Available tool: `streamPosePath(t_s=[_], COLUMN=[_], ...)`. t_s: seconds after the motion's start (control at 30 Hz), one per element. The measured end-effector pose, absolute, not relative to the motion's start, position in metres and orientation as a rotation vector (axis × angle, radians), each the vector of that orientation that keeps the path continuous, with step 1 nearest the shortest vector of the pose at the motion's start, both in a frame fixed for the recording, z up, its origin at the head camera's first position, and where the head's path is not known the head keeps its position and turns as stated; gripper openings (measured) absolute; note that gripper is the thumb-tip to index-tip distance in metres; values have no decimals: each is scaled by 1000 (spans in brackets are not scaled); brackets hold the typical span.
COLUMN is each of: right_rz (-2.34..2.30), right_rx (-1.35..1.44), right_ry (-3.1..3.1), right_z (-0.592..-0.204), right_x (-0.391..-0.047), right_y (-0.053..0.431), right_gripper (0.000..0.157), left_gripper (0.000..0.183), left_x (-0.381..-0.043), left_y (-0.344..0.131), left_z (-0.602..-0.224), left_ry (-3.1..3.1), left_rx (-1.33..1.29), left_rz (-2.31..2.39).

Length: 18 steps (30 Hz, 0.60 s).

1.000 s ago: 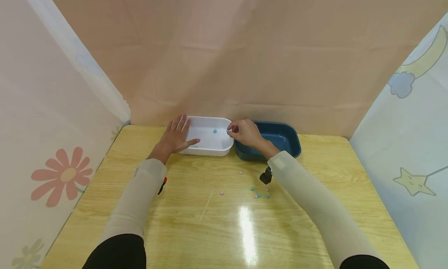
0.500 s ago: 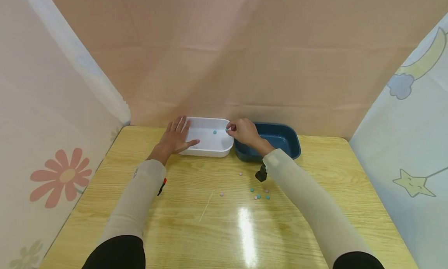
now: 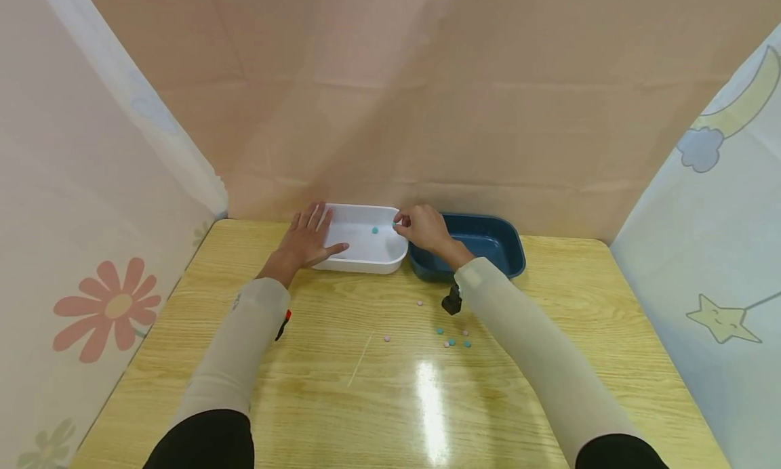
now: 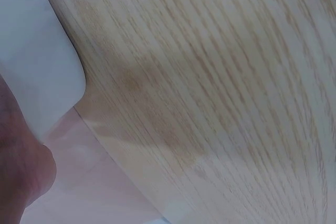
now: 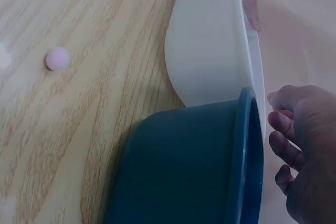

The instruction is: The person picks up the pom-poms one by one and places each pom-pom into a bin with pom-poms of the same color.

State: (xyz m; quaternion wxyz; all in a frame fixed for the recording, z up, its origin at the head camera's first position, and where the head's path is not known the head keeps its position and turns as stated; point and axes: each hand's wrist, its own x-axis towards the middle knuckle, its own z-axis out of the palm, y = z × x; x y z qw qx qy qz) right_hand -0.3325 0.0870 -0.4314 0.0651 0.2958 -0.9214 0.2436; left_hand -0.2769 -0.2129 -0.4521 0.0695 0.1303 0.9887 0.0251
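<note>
At the back of the table, my left hand (image 3: 303, 241) lies with spread fingers over the left end of a white tray (image 3: 361, 266). One small teal ball (image 3: 375, 230) rests inside that tray. My right hand (image 3: 425, 228) hovers above the tray's right rim, thumb and index finger pinching a second teal ball (image 3: 394, 225), mostly covered by the fingertips. Under the right wrist stands a dark blue tray (image 3: 517, 259), side by side with the white one. In the right wrist view, the curled fingers (image 5: 283, 124) are above the rims, and the pinched ball is hidden.
Several loose balls lie on the wooden table (image 3: 342, 415) in front of the trays, including a pink ball (image 3: 387, 338) and a teal ball (image 3: 467, 344). A brown backdrop (image 3: 342, 103) rises directly behind the trays. Patterned sheets (image 3: 708, 238) flank the table.
My right forearm and wrist have shifted slightly left, and the right fingertips have moved a touch up and left. My left hand and the balls on the table stay put.
</note>
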Motion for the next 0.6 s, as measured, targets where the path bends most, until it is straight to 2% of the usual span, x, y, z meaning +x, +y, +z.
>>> streamPosePath(t_s=[0.6], right_rz=[758], right_rx=[844], right_ry=[-2780], right_z=[-428], right_x=[-328], right_y=[98], right_gripper=[20], left_gripper=[102], left_x=[-279], left_y=[-210], left_z=[-448], left_ry=[2990], left_rx=[396], left_rz=[50])
